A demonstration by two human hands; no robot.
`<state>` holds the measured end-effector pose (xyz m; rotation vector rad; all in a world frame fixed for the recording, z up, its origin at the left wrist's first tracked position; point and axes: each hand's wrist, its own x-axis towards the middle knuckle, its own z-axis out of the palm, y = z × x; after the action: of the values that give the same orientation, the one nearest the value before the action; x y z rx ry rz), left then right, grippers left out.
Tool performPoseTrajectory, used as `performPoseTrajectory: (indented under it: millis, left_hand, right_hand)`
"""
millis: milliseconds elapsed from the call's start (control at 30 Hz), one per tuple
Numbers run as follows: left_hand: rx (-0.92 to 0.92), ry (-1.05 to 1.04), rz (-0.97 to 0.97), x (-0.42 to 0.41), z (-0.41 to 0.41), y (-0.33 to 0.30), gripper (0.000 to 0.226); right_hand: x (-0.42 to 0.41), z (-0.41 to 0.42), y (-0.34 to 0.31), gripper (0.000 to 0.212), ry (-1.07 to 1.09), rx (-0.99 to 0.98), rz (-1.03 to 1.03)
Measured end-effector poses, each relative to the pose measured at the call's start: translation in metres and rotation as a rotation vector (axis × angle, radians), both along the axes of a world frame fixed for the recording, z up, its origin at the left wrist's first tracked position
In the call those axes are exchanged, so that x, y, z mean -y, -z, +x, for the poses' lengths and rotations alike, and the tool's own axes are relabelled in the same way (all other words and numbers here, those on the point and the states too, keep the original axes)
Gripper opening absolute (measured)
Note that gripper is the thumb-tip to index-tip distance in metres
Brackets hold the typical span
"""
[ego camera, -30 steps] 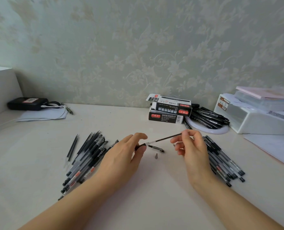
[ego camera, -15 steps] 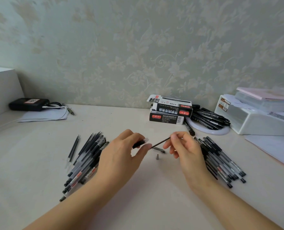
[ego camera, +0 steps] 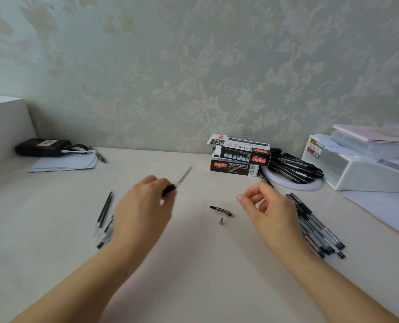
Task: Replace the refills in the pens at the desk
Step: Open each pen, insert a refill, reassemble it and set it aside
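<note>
Left hand curled round a pen barrel, dark grip end pinched at the fingertips, clear body blurred and pointing up toward the back edge of the desk. Right hand just off the surface, fingers loosely curled, holding nothing. Whether a refill already sits inside the barrel: cannot tell through the blur.

Lying loose near the middle of the desk, between the hands: a pen cap and, just in front of it, a small metal tip, close but apart. Behind the left hand, toward the left edge, a few bare refills and a heap of pens mostly hidden by the wrist. Beside the right hand, toward the right edge, another pile of pens. At the back edge, two stacked refill boxes with more dark pens on a white plate.

Likely step: closing this pen up, tip first, then cap. To do it well:

- Barrel kept steady and tilted open end up, so nothing slides out.
- Metal tip taken by thumb and forefinger at its wide end; small and cone-shaped, so prone to roll or flick away if nudged.
- Threaded on straight, gently at first, to avoid crossing the thread.
- Cap pressed on last, then the finished pen laid in one pile only, keeping done and undone apart.
</note>
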<state>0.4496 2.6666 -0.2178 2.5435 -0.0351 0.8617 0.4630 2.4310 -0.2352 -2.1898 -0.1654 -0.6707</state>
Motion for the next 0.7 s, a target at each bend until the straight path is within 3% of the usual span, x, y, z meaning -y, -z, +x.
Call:
performPoseTrajectory:
  millis: [100,200,467,700]
  left_hand:
    - [-0.150,-0.222,0.046,-0.030,0.012,-0.002,0.018]
    - [-0.220,-0.289,0.072,-0.046,0.018,0.002,0.021]
    - [-0.304,-0.290,0.119,-0.049,0.021,0.008,0.024]
    - [-0.154,-0.145,0.134,-0.028,0.013,0.002,0.023]
  right_hand:
    - [0.014,-0.001,0.000,0.019,0.171,-0.031,-0.407]
    - [0.019,0.001,0.002,0.028,0.245,-0.129,-0.556]
    - [0.015,0.000,0.003,0.018,0.261,-0.197,-0.604]
    - [0.008,0.002,0.005,0.026,0.303,-0.246,-0.766]
